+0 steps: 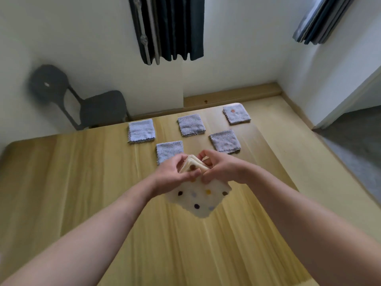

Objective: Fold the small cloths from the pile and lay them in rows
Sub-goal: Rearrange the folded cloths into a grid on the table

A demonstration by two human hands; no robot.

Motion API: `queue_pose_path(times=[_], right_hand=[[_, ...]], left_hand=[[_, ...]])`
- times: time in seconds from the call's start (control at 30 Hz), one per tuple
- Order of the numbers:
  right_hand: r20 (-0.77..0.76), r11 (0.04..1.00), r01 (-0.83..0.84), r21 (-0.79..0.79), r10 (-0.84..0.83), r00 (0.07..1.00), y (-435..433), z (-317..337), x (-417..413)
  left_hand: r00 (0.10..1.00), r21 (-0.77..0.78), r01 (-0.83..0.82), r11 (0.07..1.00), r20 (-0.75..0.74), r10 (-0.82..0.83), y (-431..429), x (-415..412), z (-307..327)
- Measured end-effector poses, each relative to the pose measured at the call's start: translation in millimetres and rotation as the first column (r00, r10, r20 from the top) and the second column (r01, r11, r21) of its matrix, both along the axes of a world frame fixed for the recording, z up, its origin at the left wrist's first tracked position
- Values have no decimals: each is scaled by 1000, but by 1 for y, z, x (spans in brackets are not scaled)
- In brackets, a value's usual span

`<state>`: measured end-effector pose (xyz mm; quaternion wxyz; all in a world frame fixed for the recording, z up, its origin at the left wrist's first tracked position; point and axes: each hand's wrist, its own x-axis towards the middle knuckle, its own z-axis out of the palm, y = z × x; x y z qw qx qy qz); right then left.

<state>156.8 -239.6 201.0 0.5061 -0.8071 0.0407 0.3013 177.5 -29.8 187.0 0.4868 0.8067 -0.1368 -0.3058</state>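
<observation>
A cream polka-dot cloth (201,200) is held above the tabletop (82,182), near its middle, and is hung as a diamond with one corner pointed down toward the person. Its upper part is bunched in layers and pinched by the left hand (175,172) and the right hand (220,169), both forearms stretched forward and converged. Beyond, folded pale-blue cloths (191,124) are laid flat in two rows.
</observation>
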Motion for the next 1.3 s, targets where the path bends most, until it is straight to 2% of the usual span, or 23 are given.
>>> queue_pose_path(times=[0.17, 0.3, 0.43, 0.6, 0.73, 0.9, 0.97, 1.1, 1.2, 1.3], right_hand=[[-45, 994, 4, 107, 0, 999, 106, 4, -19], [-111, 986, 24, 162, -6, 994, 174, 16, -28], [-220, 959, 116, 257, -59, 974, 204, 15, -32], [-341, 894, 148, 424, 6, 940, 225, 3, -32], [-389, 851, 168, 497, 46, 920, 240, -14, -30], [-399, 811, 260, 525, -35, 916, 284, -28, -31], [-413, 801, 312, 512, -90, 907, 299, -29, -33], [-390, 815, 325, 480, -134, 911, 328, -25, -33], [-334, 846, 328, 420, -192, 923, 348, -25, -33], [-178, 903, 324, 283, -282, 943, 386, -28, -32]], left_hand=[[977, 13, -212, 977, 20, 212, 106, -32, 5], [922, 17, -381, 924, 73, 379, 171, -45, 20], [877, 4, -476, 879, 71, 475, 209, -54, 35], [837, 30, -548, 836, 5, 548, 239, -62, 43], [721, 54, -687, 725, -80, 689, 254, -75, 40], [625, 92, -749, 656, -229, 746, 278, -90, 42], [599, 101, -748, 656, -323, 733, 290, -94, 43], [490, 81, -787, 612, -520, 700, 318, -98, 43], [441, 82, -819, 569, -545, 713, 328, -96, 32], [441, 134, -808, 574, -509, 739, 352, -88, 14]])
